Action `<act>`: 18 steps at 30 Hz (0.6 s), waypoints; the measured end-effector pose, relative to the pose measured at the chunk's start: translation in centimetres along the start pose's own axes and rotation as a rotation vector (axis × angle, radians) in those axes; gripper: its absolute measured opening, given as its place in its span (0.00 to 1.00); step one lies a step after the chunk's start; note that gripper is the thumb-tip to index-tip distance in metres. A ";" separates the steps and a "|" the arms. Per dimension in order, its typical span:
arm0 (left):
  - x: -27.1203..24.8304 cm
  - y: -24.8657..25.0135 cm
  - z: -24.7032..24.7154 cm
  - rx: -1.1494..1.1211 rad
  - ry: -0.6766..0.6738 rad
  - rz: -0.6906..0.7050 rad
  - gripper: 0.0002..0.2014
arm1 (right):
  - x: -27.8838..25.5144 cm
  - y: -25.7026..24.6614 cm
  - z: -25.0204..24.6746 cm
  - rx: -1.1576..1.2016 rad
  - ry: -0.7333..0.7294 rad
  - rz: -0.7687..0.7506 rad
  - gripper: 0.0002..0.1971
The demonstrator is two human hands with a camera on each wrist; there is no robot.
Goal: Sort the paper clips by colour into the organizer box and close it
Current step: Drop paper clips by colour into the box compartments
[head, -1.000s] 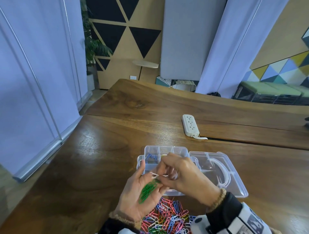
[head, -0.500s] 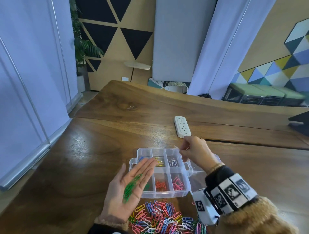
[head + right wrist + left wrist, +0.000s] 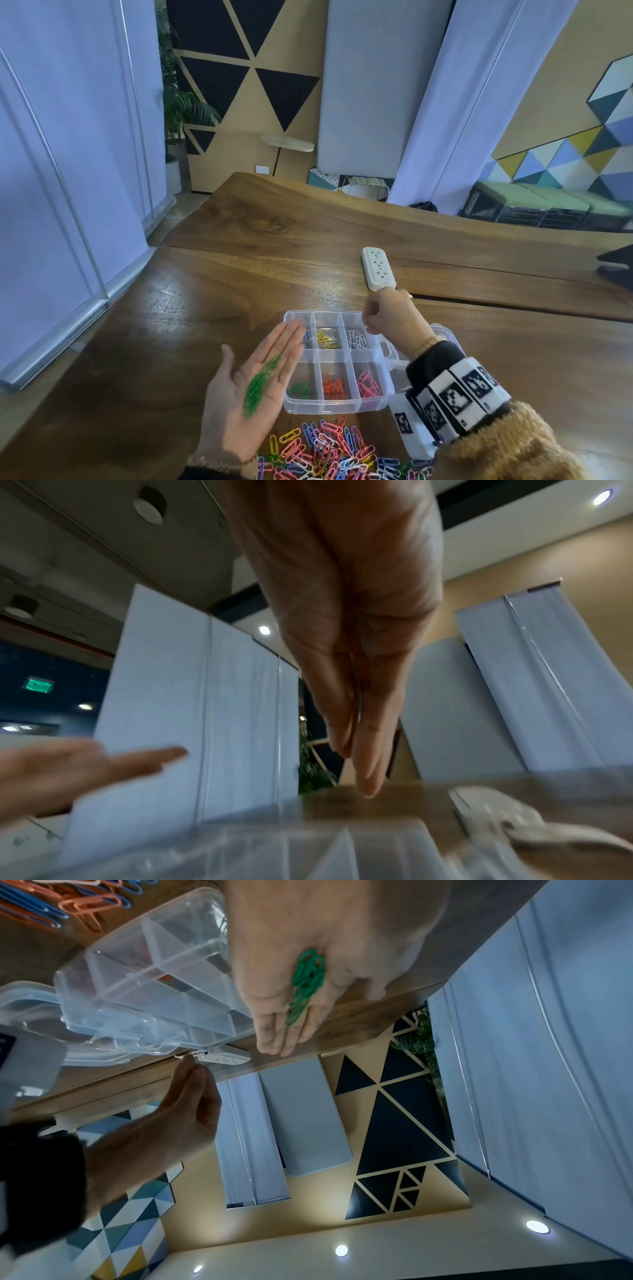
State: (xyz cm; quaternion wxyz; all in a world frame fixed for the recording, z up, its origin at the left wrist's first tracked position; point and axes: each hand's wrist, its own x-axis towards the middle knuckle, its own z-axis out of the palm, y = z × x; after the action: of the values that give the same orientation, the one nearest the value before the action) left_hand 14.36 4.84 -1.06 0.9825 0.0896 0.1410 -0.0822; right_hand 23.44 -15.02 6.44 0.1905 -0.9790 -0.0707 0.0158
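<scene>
**Stray clip moved from left palm to far-right compartment**

**Change.** One second ago the right hand (image 3: 390, 317) was picking a pale clip out of the green clips (image 3: 262, 385) on the left palm. It now hangs over the far-right compartment (image 3: 356, 341) of the organizer box (image 3: 337, 409), where the white clips lie. Its fingers and thumb are pressed together and point down. Whether the clip is still between them cannot be told. The left hand (image 3: 246, 394) has flattened: palm up, fingers spread straight, with the green clips lying loose on it. Its fingertips reach over the far-left corner of the box.

**Meaning for the task.** The odd colour is probably out of the green batch. The batch can then go into the near-left compartment (image 3: 301, 389), which already holds green clips. Sorting is far from complete: a large mixed pile (image 3: 329, 452) remains on the bench (image 3: 171, 325), just in front of the box.

**Surroundings.**
- Box contents: yellow clips (image 3: 325, 339) far middle, red clips (image 3: 334, 385) near middle, pink clips (image 3: 368, 383) near right. Blue clips lie far left, partly hidden by the left fingers.
- The lid (image 3: 445, 337) lies open to the right of the box, under the right forearm.
- A power strip (image 3: 376, 270) lies beyond the box, just behind the right hand.

**Obstructions.** The right forearm rests across the lid, so closing is blocked until it moves away. The green clips lie unsecured on the palm; tilting it away from the box would likely spill them.
</scene>
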 end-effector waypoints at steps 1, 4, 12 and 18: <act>0.1 -0.1 -0.1 0.027 -0.028 0.008 0.41 | -0.8 -0.3 -0.7 -0.009 0.008 -0.061 0.08; 0.2 -0.8 -1.0 0.251 -0.138 0.123 0.45 | -3.6 -2.2 -2.2 -0.009 0.009 -0.341 0.05; -0.3 -2.8 -0.2 0.399 -0.164 0.070 0.50 | -7.4 -5.8 1.4 0.015 -0.112 -0.718 0.12; 0.4 -2.6 -1.1 0.357 -0.369 -0.004 0.47 | -9.3 -7.9 3.0 -0.163 -0.191 -0.563 0.19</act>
State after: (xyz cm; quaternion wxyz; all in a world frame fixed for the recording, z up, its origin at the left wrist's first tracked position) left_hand 13.97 2.51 -2.63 0.9601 0.2447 -0.0571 -0.1225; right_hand 13.02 -8.04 6.61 0.1007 -0.9271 -0.3577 0.0485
